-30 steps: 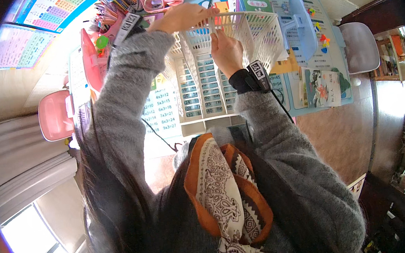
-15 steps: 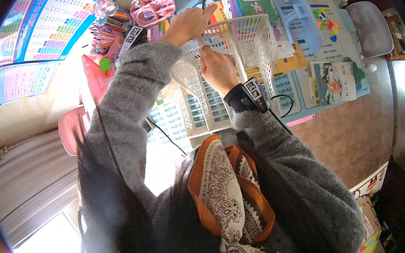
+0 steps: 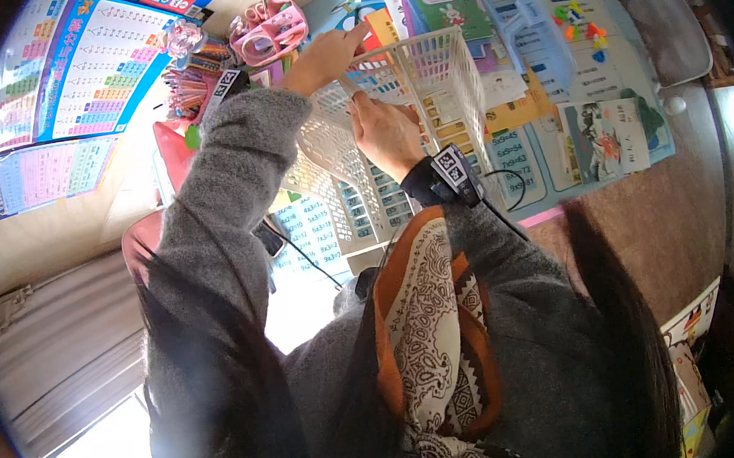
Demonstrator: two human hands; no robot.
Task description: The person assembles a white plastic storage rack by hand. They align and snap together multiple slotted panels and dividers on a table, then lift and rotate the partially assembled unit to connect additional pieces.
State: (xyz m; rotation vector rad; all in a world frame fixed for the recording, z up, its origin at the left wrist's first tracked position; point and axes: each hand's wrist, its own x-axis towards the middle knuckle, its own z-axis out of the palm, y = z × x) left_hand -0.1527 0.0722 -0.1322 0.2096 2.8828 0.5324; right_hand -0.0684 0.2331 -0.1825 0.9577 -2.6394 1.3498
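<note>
A white perforated plastic basket point(image 3: 466, 87), split into long compartments by upright walls, stands on the desk in front of me. My left hand point(image 3: 322, 59) reaches to its far left corner, fingers closed at the rim and partly hidden. Inside the basket's outline, my right hand point(image 3: 388, 135) is closed around the top of a divider wall, thumb uppermost. A black band with a patterned marker point(image 3: 458, 170) sits on the right wrist. Through the slots I see the printed desk mat underneath.
Beyond the basket lie books, with a green notebook point(image 3: 452, 11) on top. A pink stationery caddy point(image 3: 277, 30) and pencils point(image 3: 188, 92) stand at the far left. To the right are a translucent blue folder point(image 3: 534, 32), small colourful toys point(image 3: 576, 19), a picture book point(image 3: 603, 140) and a clear bin point(image 3: 666, 32).
The whole view has shifted slightly, so basket and desk sit a little differently in the picture. Both hands keep their places on the basket.
</note>
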